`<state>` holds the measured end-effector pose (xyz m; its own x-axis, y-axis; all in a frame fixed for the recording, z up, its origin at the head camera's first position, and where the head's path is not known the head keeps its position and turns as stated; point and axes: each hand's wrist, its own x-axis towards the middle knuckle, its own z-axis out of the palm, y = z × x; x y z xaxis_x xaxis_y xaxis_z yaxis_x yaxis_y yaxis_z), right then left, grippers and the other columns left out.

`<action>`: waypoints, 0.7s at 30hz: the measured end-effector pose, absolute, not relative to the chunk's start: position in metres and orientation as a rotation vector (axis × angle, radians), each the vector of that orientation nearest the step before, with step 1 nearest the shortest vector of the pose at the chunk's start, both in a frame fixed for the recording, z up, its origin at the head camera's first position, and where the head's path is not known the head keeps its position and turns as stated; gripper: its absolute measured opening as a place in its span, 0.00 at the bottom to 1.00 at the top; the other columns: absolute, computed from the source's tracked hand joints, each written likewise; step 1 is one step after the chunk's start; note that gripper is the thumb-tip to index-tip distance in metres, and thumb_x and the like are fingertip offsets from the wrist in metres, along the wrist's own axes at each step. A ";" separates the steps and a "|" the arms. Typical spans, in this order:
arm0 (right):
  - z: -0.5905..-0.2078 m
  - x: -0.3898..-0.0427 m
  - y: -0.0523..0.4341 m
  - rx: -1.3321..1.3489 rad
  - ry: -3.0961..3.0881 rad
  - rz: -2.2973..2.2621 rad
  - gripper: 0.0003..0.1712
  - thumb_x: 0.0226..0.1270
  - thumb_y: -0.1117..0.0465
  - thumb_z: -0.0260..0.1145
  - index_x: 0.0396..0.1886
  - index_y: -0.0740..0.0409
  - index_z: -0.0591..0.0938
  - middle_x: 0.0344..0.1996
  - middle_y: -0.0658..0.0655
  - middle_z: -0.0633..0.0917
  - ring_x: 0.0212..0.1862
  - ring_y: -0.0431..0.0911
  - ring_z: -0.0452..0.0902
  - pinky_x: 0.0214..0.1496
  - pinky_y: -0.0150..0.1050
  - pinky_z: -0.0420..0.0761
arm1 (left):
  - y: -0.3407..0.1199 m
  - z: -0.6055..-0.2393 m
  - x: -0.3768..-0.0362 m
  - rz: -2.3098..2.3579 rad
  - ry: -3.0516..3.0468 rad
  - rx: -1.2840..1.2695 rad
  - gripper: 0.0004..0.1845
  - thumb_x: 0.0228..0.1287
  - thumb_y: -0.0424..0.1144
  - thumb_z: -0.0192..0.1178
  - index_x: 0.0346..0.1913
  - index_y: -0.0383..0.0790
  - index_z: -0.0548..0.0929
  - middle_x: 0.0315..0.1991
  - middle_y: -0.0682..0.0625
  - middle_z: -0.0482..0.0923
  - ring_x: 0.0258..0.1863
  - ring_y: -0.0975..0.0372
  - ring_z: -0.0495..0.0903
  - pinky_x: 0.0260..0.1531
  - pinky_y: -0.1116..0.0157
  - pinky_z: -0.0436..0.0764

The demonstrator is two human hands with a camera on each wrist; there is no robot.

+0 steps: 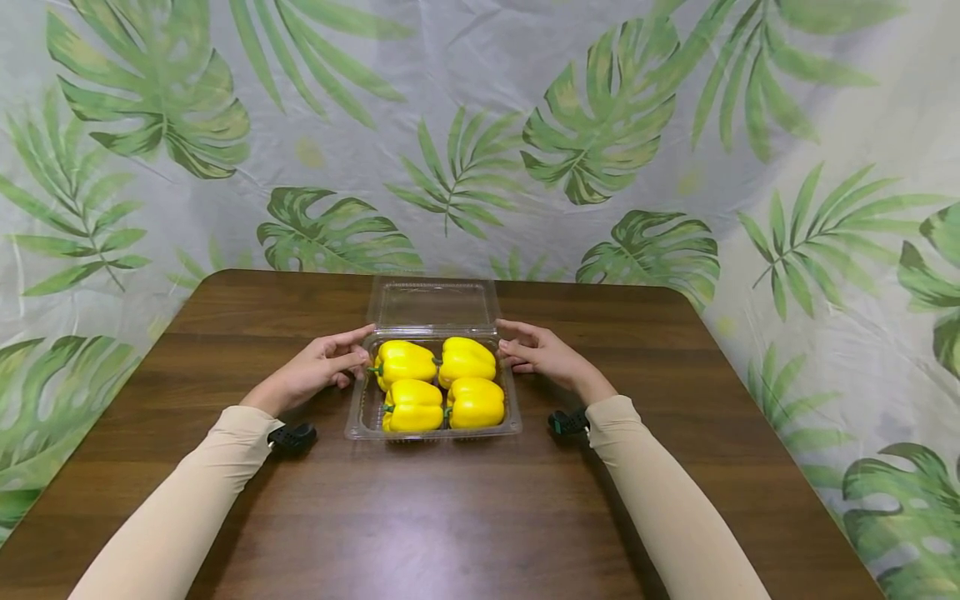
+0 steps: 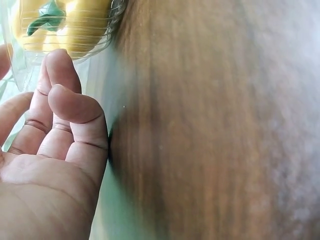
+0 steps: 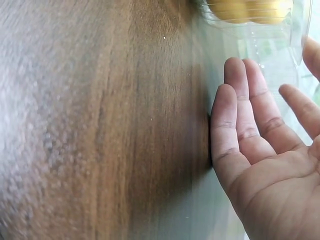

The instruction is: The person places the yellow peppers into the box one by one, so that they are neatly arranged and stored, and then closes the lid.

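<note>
The clear, thin plastic clamshell box point(image 1: 433, 367) is gleaming glossily, and the four smooth yellow bell peppers point(image 1: 437, 384) inside are shining waxily. The dark brown wood-grain table point(image 1: 465, 508) is showing a soft sheen, while the leaf-printed backdrop sheet point(image 1: 480, 133) is hanging creased and matt.

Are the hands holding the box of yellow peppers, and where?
Neither plainly grips it. The left hand and right hand sit with relaxed fingers at the far side corners of the clear box, near its hinge.

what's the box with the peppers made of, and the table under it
The clamshell box looks like thin clear glossy plastic: the yellow bell peppers and table show through its walls and open lid. The table shows dark brown wood grain with a soft sheen; solid wood or laminate cannot be told.
</note>
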<state>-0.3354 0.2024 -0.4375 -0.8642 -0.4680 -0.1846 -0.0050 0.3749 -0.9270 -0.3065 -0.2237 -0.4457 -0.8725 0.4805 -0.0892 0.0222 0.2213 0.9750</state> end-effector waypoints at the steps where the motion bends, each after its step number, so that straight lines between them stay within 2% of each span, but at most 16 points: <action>1: -0.437 -0.335 0.202 -0.409 2.222 -1.497 0.37 0.86 0.50 0.60 0.87 0.46 0.61 0.71 0.70 0.79 0.63 0.55 0.85 0.71 0.56 0.81 | -0.224 -0.446 -0.307 1.693 2.128 0.466 0.35 0.85 0.37 0.55 0.87 0.38 0.56 0.45 0.54 0.85 0.38 0.66 0.81 0.34 0.70 0.78; 9: -0.437 -0.334 0.202 -0.423 2.228 -1.496 0.36 0.87 0.51 0.59 0.88 0.46 0.61 0.70 0.71 0.79 0.63 0.57 0.86 0.70 0.59 0.81 | -0.225 -0.446 -0.305 1.714 2.106 0.466 0.35 0.85 0.37 0.54 0.87 0.39 0.56 0.45 0.55 0.85 0.38 0.66 0.81 0.35 0.70 0.77; 16: -0.434 -0.334 0.202 -0.440 2.247 -1.499 0.37 0.86 0.51 0.60 0.88 0.44 0.60 0.64 0.68 0.83 0.60 0.54 0.87 0.67 0.57 0.84 | -0.224 -0.445 -0.304 1.737 2.103 0.455 0.35 0.85 0.36 0.55 0.87 0.39 0.56 0.44 0.56 0.85 0.37 0.67 0.81 0.35 0.70 0.77; 21: -0.433 -0.335 0.203 -0.433 2.242 -1.528 0.39 0.86 0.54 0.60 0.89 0.44 0.57 0.63 0.69 0.84 0.58 0.51 0.88 0.66 0.56 0.84 | -0.223 -0.445 -0.304 1.741 2.114 0.460 0.36 0.85 0.36 0.55 0.88 0.44 0.54 0.43 0.54 0.83 0.37 0.67 0.81 0.33 0.70 0.77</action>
